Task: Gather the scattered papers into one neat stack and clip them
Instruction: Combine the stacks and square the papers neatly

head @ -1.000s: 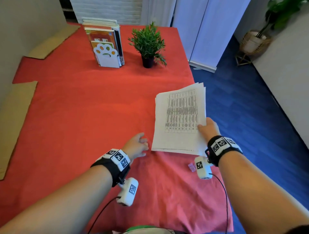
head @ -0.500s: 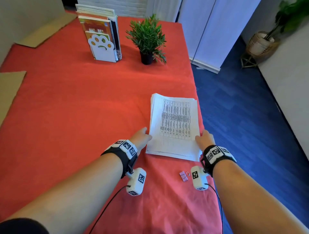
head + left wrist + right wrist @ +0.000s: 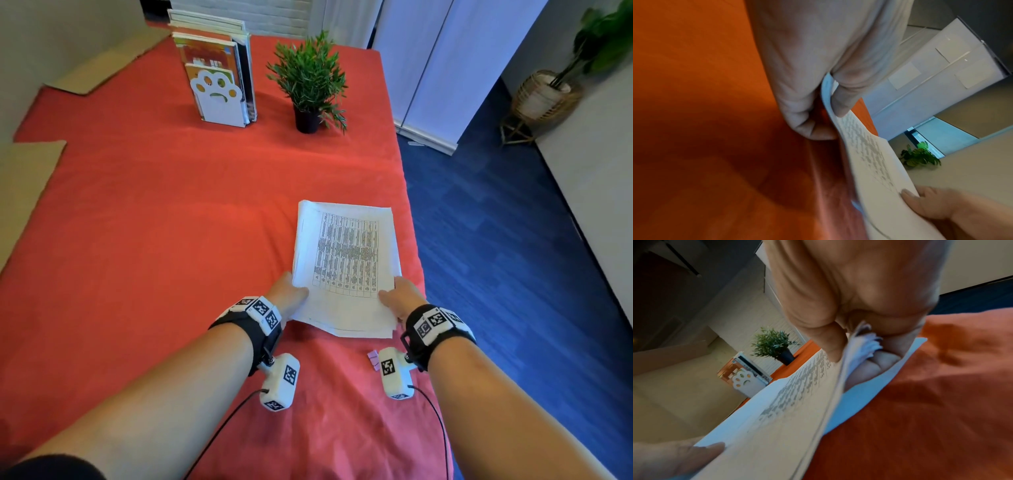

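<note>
A stack of white papers [image 3: 346, 267] with a printed table on the top sheet lies near the right edge of the red-clothed table [image 3: 154, 222]. My left hand [image 3: 291, 296] pinches the stack's near left edge, thumb on top and fingers underneath, as the left wrist view shows on the papers [image 3: 865, 146]. My right hand [image 3: 399, 298] grips the near right edge the same way, and in the right wrist view the sheets of the papers [image 3: 797, 402] fan apart at that grip. A small pink binder clip [image 3: 372, 358] lies on the cloth just behind the stack, beside my right wrist.
A paw-print bookend with books [image 3: 217, 92] and a potted plant [image 3: 310, 82] stand at the table's far end. Cardboard sheets [image 3: 24, 192] lie along the left side. The table's right edge drops to blue floor [image 3: 513, 257]. White cabinet [image 3: 442, 68] at back right.
The papers came down from my raised right hand onto the cloth. My left hand moved right and took hold of the stack's left edge, so both hands now hold it.
</note>
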`<state>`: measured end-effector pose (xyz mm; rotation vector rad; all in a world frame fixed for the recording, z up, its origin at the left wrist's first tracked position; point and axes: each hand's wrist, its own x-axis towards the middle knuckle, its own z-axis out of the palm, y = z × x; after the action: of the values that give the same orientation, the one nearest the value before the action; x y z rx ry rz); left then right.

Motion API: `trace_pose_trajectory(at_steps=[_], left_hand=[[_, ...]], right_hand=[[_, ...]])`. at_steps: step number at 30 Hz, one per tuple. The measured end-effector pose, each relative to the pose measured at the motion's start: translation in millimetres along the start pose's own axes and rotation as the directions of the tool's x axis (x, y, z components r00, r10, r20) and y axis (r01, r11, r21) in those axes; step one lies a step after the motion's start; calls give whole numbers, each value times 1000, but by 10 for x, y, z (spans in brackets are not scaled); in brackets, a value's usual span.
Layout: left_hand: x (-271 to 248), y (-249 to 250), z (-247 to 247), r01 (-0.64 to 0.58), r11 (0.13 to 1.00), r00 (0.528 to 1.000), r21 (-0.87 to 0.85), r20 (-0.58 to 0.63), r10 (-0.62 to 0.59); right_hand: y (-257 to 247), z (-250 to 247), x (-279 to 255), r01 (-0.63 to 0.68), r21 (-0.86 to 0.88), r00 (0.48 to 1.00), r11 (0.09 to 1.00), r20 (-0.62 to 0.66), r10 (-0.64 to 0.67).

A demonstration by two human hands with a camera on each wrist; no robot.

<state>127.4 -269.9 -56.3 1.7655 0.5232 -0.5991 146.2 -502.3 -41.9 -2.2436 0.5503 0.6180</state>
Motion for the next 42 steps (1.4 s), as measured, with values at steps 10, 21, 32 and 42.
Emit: trace_pose_trajectory(at_steps=[10,21,32,42], left_hand=[[-703,-374,-519,6,999,987,-40,-159,-12],[-703,-1018,-1064,146,984,983,-106,-99,-157],[-632,-876,-1192,129,990,981,-65,-137,-137],[-845,-711,-1205,-39,992,967,-117,-256,7]], right_hand=[[-29,150,-217,76,-44,993,996,-87,-80],[-483,953,-569,191,-128,971,973,171,-168],[-118,1097,-711,-157,488,963,858,268,24],[-360,1121,-982,156,327,975,932,100,-199]])
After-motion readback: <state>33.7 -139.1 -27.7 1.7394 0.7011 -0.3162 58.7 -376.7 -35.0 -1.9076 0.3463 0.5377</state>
